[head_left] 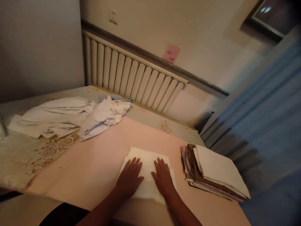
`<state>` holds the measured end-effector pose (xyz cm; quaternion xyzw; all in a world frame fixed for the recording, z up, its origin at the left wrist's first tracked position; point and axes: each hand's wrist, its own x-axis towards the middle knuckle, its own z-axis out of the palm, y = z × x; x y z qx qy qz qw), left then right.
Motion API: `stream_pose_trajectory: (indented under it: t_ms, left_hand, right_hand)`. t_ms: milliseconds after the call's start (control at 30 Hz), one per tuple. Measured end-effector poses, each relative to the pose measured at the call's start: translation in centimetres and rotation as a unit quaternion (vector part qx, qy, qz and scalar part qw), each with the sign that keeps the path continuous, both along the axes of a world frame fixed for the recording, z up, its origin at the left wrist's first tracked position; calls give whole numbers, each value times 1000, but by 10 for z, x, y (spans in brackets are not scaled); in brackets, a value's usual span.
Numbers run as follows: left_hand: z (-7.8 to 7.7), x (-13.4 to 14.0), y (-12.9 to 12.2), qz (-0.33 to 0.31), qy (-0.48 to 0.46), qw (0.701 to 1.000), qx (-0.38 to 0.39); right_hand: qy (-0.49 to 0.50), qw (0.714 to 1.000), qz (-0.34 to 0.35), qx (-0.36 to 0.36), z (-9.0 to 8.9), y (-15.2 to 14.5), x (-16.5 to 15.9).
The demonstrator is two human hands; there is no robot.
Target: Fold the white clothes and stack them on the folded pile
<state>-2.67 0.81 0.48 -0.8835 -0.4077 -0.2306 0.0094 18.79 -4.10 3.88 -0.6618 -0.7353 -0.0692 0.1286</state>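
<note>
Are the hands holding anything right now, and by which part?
Nothing is held: the left hand and right hand lie open and flat on the white cloth.

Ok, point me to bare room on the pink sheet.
Bare sheet runs from the left hand to the clothes, spreads beyond the cloth, and leaves a narrow strip between cloth and stack. Crowded: the cloth under left and right hand, and the stack.

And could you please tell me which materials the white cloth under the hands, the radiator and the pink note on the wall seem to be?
White cloth: soft matte fabric, judging by its folded layers; the fibre I cannot tell.
Radiator: probably painted metal, from its rigid ribs and even pale coat.
Pink note: likely paper, flat with dark handwriting.
</note>
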Motion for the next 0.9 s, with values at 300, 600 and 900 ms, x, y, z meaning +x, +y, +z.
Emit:
stream_pose_trajectory:
  t_ms: [300, 600, 900]
  left_hand:
    - [19, 15, -26, 31, 29, 999, 33]
    - [12, 18, -53, 8, 66, 997, 46]
    - [25, -3, -46, 37, 83, 996, -3]
  right_hand:
    - [67, 990, 117, 36, -10, -68, -54]
    - [47, 989, 130, 54, -37, -88, -39]
    - [44, 993, 102, 24, -27, -103, -22]
